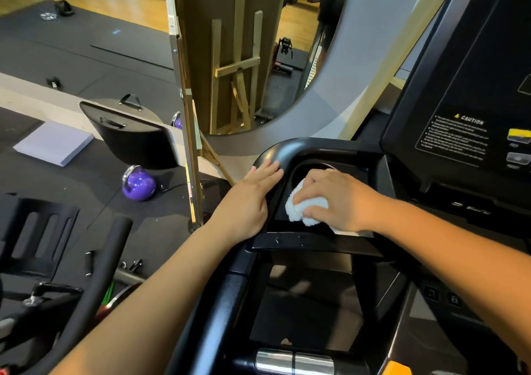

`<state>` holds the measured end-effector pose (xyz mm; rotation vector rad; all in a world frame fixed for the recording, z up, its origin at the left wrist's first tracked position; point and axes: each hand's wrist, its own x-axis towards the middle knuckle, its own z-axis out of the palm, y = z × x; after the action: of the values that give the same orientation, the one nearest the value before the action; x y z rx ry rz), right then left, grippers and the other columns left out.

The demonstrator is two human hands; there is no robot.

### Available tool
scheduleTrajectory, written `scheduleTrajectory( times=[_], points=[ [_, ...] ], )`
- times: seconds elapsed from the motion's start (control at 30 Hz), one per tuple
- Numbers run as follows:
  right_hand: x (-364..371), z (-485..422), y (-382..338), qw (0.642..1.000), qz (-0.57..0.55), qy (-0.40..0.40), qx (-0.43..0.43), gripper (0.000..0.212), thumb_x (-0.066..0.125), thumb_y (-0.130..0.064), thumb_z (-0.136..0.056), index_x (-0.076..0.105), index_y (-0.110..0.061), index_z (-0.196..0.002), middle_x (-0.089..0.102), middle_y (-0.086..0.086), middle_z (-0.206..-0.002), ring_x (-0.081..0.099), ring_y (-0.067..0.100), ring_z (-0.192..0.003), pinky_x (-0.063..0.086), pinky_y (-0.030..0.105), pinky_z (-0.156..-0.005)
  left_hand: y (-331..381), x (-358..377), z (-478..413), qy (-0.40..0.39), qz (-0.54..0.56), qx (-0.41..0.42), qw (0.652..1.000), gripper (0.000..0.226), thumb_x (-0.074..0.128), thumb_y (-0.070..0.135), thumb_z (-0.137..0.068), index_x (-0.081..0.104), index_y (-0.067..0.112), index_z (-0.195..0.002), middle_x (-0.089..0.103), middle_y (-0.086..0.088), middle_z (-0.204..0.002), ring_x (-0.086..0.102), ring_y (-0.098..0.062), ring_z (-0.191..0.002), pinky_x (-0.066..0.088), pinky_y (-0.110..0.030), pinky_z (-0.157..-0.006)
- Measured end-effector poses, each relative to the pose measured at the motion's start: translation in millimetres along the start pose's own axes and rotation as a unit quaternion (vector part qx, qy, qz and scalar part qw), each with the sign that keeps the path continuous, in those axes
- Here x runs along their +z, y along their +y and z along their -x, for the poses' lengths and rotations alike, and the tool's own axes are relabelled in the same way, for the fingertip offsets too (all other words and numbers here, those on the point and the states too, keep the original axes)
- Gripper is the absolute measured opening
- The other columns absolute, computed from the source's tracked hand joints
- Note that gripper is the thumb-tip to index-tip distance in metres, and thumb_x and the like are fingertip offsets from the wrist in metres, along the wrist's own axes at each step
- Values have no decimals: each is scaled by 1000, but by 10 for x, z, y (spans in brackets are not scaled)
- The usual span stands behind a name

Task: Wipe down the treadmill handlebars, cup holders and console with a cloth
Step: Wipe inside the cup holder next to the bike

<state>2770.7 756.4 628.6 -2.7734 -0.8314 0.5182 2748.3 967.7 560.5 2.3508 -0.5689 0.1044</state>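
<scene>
White cloth point(305, 210) clutched by right hand point(337, 199), cup holder point(305, 171)

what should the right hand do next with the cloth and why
Probably slide the cloth forward into the cup holder: the right hand holds it on the flat tray just short of that round recess, and the left hand rests flat on the rim beside it.
</scene>
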Motion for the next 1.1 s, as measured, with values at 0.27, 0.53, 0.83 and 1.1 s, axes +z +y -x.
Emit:
scheduleTrajectory(
  times=[0.27,0.53,0.83,1.1],
  points=[
    [23,-122,-6,986,160,7,50,11,55,-31,-92,65,-29,-90,56,-3,-100,55,25,-97,49,39,-77,-1,-32,4,6,-7,5,1000,67,36,-15,-82,43,5,-146,33,-9,-156,20,-23,-149,13,-40,-123],
    [-155,-145,193,959,263,57,88,13,58,-30,-89,61,-28,-101,59,-2,-103,52,25,-97,38,33,-66,231,-4,-388,-53,-36,52,997,59,45,-4,-91,39,8,-148,25,-2,-160,5,-16,-151,-19,-1,-101],
    [-61,381,304,972,200,67,99,29,54,-43,-92,62,-33,-118,55,0,-122,48,25,-98,46,35,-82,72,55,-486,3,-20,-5,1000,58,37,-4,-93,37,7,-149,28,-6,-159,11,-22,-151,-6,-26,-119],
    [-156,246,474,981,173,58,57,14,54,-24,-94,63,-24,-104,56,0,-110,47,23,-104,42,33,-74,72,50,-470,10,-21,2,1000,55,37,-5,-93,43,7,-145,35,-5,-156,15,-23,-150,-3,-24,-119]
  ],
)
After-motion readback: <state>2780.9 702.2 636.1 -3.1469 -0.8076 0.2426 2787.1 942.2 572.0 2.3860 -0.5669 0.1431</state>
